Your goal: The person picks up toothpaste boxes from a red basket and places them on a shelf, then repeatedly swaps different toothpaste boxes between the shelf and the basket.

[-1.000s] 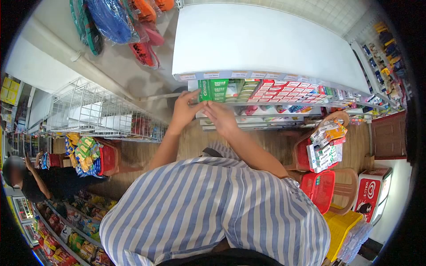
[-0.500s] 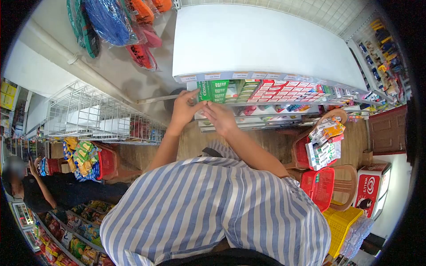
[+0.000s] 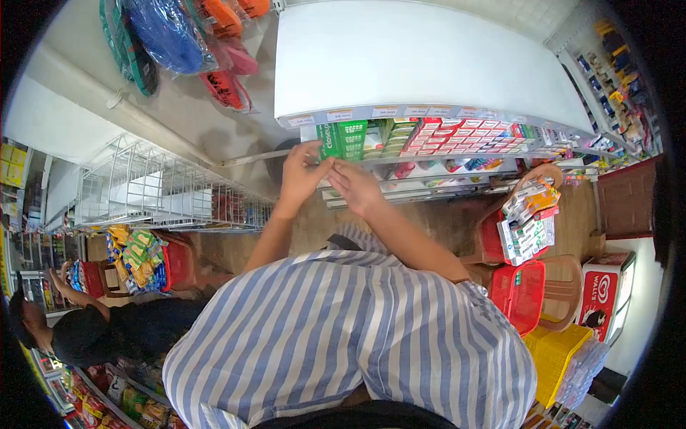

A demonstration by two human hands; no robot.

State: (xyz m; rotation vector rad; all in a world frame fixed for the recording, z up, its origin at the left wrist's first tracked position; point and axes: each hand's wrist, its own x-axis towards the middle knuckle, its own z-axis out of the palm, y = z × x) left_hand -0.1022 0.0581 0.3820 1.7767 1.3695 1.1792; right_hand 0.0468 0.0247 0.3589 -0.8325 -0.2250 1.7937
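Observation:
On the shelf beneath the white top panel stand green Closeup toothpaste boxes [image 3: 343,140] at the left end of the row. My left hand [image 3: 300,177] is at their left front corner, fingers along the side and thumb bent toward the lower edge, closed on the outermost box. Just right of it is my right hand [image 3: 355,187], its fingers pressed together and almost meeting my left thumb below the boxes. Whether a small thing is pinched there cannot be made out. Further along the same shelf are red and white boxes [image 3: 454,137] in stacks.
Bagged slippers [image 3: 168,36] hang at upper left above a white wire rack [image 3: 143,193]. On the right, a red basket [image 3: 518,297] and white cartons [image 3: 529,236] sit by brown chairs. A person in dark clothes [image 3: 121,332] is at lower left, near snack packets.
The view has shifted slightly. My hands keep nearly the same place at the green boxes. The person at lower left has leaned further in, with an arm stretched toward the shelves.

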